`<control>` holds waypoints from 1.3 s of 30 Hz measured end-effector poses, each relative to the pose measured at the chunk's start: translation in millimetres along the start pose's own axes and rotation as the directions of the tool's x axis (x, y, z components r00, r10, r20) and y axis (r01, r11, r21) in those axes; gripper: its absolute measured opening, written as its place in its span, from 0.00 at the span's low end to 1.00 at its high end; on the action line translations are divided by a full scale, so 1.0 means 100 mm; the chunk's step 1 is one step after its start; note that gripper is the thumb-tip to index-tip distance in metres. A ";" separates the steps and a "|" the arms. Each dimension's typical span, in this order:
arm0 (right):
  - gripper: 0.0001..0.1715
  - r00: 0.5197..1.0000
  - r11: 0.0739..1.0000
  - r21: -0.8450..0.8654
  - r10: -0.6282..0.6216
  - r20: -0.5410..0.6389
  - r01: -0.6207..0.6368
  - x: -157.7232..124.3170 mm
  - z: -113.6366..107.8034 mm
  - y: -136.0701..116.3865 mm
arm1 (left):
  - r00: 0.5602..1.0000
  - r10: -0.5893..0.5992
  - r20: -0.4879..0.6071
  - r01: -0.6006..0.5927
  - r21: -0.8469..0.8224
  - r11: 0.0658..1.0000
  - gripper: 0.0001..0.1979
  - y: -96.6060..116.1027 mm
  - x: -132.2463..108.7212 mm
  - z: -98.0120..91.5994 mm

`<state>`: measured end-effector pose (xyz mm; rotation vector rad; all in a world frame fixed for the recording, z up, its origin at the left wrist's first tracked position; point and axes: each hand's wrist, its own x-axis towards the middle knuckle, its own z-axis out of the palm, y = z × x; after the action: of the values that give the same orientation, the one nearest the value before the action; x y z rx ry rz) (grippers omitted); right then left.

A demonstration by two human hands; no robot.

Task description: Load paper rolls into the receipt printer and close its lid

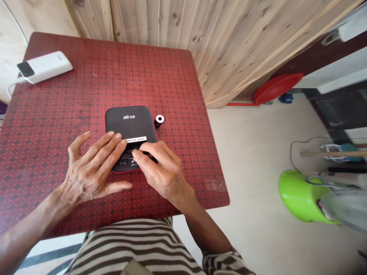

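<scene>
A flat, square black device [129,124] with rounded corners and a red rim lies on the table, white lettering and a barcode sticker on its upper face. My left hand [93,166] rests with outstretched fingers on its left side. At a recess [129,156] in the device's near part, my right hand [162,166] has thumb and forefinger curled together; anything between them is hidden. Just past the device's right edge stands a small dark cylinder [159,120] with a white ring on its top end.
The patterned red table [183,88] has a white power bank [48,67] with a cable at its far left. Beyond rises a wooden plank wall [172,23]. On the floor at right are a green bucket [298,196] and a red basin [276,88].
</scene>
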<state>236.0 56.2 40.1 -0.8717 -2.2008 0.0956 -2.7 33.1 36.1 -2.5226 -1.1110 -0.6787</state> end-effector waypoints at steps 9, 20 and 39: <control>0.07 0.999 1.000 0.012 -0.013 -0.035 0.013 0.02 0.00 0.01 | 1.000 -0.016 -0.013 0.015 -0.081 0.997 0.43 -0.04 0.07 -0.01; 0.16 0.989 0.991 0.075 0.115 -0.091 -0.108 -0.08 -0.12 0.06 | 0.985 -0.129 -0.114 0.114 -0.125 0.986 0.38 0.06 -0.07 0.07; 0.12 0.832 0.833 0.018 0.552 0.053 -0.553 -0.72 0.26 0.70 | 0.929 -0.290 -0.230 0.280 -0.077 0.957 0.40 0.29 -0.35 0.16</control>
<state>292.5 70.4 -45.9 -1.4802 -1.9122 0.4340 3.3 -0.2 1.0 -2.2549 -1.3972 -1.0627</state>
